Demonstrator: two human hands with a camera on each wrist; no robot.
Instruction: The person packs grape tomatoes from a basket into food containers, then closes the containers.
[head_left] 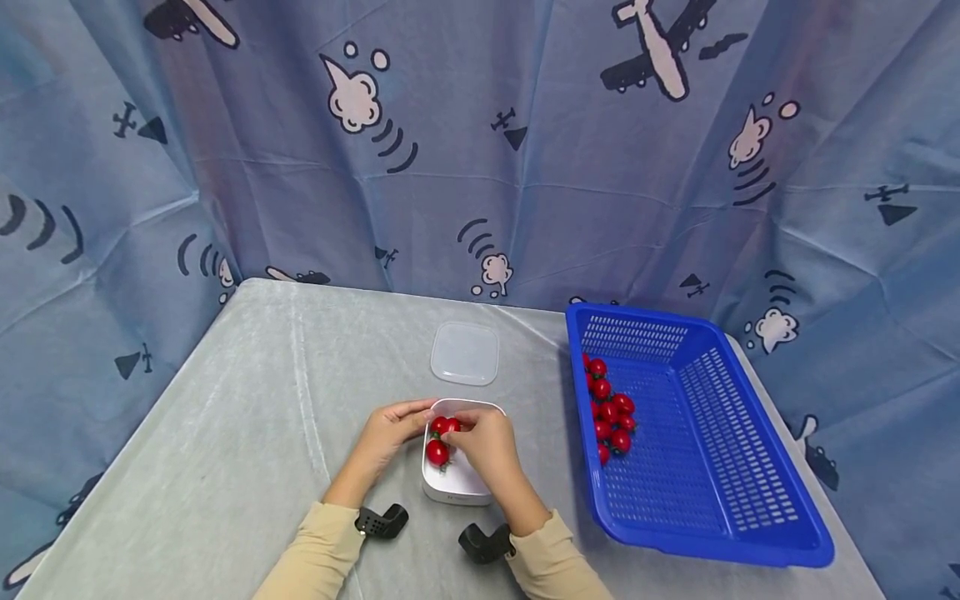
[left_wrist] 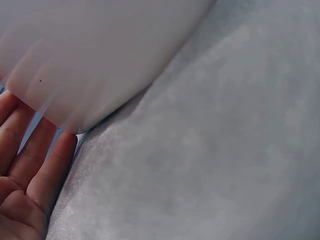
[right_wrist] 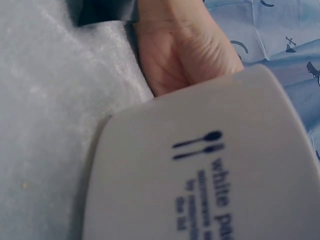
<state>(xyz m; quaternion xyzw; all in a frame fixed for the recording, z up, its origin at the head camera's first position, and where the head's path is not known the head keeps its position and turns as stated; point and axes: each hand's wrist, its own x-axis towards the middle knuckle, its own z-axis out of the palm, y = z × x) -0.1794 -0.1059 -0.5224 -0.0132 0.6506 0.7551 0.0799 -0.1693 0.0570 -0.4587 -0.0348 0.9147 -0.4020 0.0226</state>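
Note:
A white plastic food container (head_left: 459, 497) stands on the table with a few red cherry tomatoes (head_left: 437, 452) at its left side. My left hand (head_left: 386, 433) rests against the container's far left corner; in the left wrist view its fingers (left_wrist: 52, 165) lie nearly straight along the white wall. Reaching over the right rim, my right hand (head_left: 486, 440) pinches a cherry tomato (head_left: 453, 426) between thumb and fingers inside the container. In the right wrist view the printed container wall (right_wrist: 200, 120) hides the fingers of that hand.
A blue plastic basket (head_left: 708, 546) stands to the right, with several cherry tomatoes (head_left: 621, 440) along its left side. Behind the container lies a translucent lid (head_left: 465, 353). A patterned blue curtain (head_left: 450, 167) hangs behind the table (head_left: 225, 467).

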